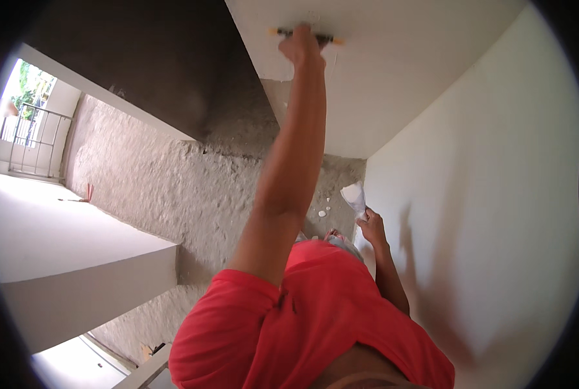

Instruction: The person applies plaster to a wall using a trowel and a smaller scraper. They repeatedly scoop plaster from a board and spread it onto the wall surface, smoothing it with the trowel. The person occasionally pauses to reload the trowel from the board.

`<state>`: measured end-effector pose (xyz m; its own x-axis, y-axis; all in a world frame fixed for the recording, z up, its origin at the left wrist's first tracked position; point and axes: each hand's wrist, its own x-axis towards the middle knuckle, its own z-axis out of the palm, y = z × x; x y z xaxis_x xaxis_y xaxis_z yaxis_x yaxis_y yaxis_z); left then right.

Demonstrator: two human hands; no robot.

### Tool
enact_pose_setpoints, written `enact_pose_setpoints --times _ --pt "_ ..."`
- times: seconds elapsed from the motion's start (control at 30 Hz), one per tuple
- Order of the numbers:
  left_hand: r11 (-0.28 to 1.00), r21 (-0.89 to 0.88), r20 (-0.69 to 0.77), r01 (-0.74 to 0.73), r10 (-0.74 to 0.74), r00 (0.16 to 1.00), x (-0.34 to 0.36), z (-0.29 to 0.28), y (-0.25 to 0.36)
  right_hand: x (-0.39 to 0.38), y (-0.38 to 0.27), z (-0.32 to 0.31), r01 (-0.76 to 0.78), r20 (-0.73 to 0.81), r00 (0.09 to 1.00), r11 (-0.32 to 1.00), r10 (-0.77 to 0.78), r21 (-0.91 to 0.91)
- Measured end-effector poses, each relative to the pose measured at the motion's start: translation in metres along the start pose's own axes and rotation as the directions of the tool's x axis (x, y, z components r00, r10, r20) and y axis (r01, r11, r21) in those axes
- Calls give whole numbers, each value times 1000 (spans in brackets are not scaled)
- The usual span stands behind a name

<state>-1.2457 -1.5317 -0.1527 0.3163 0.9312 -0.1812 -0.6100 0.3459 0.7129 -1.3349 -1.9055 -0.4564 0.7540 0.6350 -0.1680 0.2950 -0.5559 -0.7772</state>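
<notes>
High up at the top of the head view, my left hand (300, 47) is closed around a wide putty knife (328, 39), a dark bar with yellow ends. The tool lies against the off-white wall (380, 71), where faint streaks show around it. Lower down, near my right side, my right hand (372, 228) grips a putty knife (353, 196) with a broad blade coated in white. That blade points up and is apart from the wall; my fingers hide most of its handle.
A pale wall (497, 194) stands close on my right, with my shadow on it. Small white lumps (322, 213) lie on the rough concrete floor (153, 168). To the left are a white ledge (75, 233), a dark opening and a metal railing (39, 139).
</notes>
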Motion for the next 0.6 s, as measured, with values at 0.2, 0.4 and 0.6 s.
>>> enact_pose_setpoints --times 0.2,0.4,0.6 --pt "983 93 186 -159 139 973 -42 64 98 7 -19 -7 40 15 999 999 -40 19" --pt "972 -6 248 -235 229 941 -55 -9 76 8 -22 -14 -24 6 1000 997 24 78" --pt "998 23 -49 51 -49 998 28 -189 -65 8 -5 -14 -66 102 993 997 62 37"
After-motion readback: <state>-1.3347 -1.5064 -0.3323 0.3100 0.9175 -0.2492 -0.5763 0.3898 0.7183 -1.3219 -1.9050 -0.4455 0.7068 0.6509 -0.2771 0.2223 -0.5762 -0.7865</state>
